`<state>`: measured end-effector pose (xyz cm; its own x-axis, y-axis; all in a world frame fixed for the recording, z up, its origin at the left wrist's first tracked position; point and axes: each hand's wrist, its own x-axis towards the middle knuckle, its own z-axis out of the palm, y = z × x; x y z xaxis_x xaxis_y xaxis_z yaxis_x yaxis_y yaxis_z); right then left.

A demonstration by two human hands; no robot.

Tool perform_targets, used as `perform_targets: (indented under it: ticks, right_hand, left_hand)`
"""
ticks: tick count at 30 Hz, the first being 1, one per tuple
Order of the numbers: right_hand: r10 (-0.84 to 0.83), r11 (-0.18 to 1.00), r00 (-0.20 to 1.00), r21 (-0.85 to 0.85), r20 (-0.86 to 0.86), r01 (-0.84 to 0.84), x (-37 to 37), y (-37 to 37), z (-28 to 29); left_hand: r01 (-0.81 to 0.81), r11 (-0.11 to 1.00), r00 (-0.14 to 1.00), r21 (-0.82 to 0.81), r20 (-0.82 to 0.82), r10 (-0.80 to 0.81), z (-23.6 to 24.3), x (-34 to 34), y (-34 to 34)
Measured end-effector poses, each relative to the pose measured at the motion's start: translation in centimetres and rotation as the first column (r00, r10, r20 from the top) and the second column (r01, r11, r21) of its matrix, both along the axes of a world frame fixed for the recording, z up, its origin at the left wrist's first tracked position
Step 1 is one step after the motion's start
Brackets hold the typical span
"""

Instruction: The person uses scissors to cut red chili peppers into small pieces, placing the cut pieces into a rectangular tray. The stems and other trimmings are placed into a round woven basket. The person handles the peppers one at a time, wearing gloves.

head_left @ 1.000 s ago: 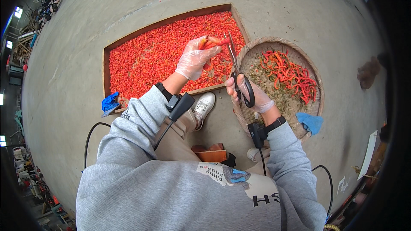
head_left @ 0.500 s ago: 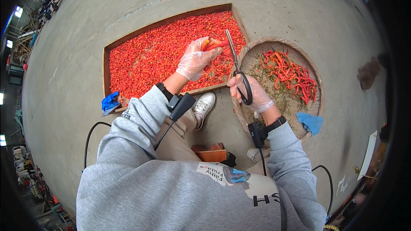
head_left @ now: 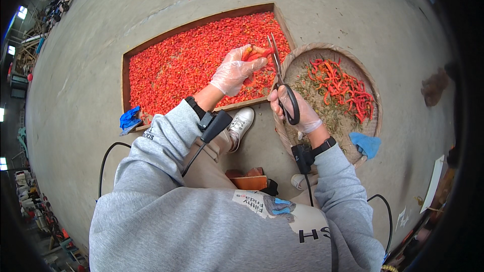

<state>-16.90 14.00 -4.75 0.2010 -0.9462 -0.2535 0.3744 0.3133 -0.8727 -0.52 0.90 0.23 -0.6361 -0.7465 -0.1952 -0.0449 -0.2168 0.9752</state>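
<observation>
My left hand (head_left: 231, 74), in a clear plastic glove, is closed around several red chili peppers (head_left: 256, 53), over the right part of a wooden tray (head_left: 126, 83). Cut red pepper pieces (head_left: 176, 63) cover the tray's bottom. Gloved the same way, my right hand (head_left: 298, 108) grips the black handles of a pair of scissors (head_left: 278, 68). The blades point away from me, slightly parted, with the tips of the held peppers at them. Beside my right hand lies a round woven basket (head_left: 370, 70) with whole red chilies (head_left: 343, 88) and stem scraps (head_left: 322, 116).
A blue cloth (head_left: 365, 144) hangs on the basket's near right rim. Blue crumpled plastic (head_left: 130, 119) lies at the tray's near left corner. Between my feet stands a small orange-brown wooden stool (head_left: 249, 182). My shoe (head_left: 242, 122) is close to the tray's near edge.
The scissor blades have parted from a closed position. My left hand has shifted slightly right, bringing the pepper tips to the blades.
</observation>
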Motion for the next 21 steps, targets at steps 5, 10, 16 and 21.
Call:
perform_targets:
  ticks: [5,10,16,21]
  right_hand:
    - [0.002,0.998,1.0,0.066,-0.006,-0.001,-0.1,0.0,0.6]
    - [-0.04,0.996,0.999,0.08,0.022,0.038,-0.5,-0.1,-0.1]
    - [0.057,0.998,0.987,0.017,-0.151,-0.055,-0.8,0.1,-0.7]
    - [0.077,0.997,0.988,0.018,-0.133,-0.075,-1.0,0.0,-0.9]
  left_hand:
    - [-0.049,0.998,0.998,0.034,-0.027,0.049,0.0,0.0,0.0]
    - [-0.107,0.994,0.994,0.02,-0.016,0.108,-0.4,0.3,-0.6]
    - [0.015,0.998,0.995,-0.068,0.095,-0.008,-0.4,0.2,-0.6]
    - [0.043,0.996,0.994,-0.084,0.107,-0.034,0.0,0.1,-0.2]
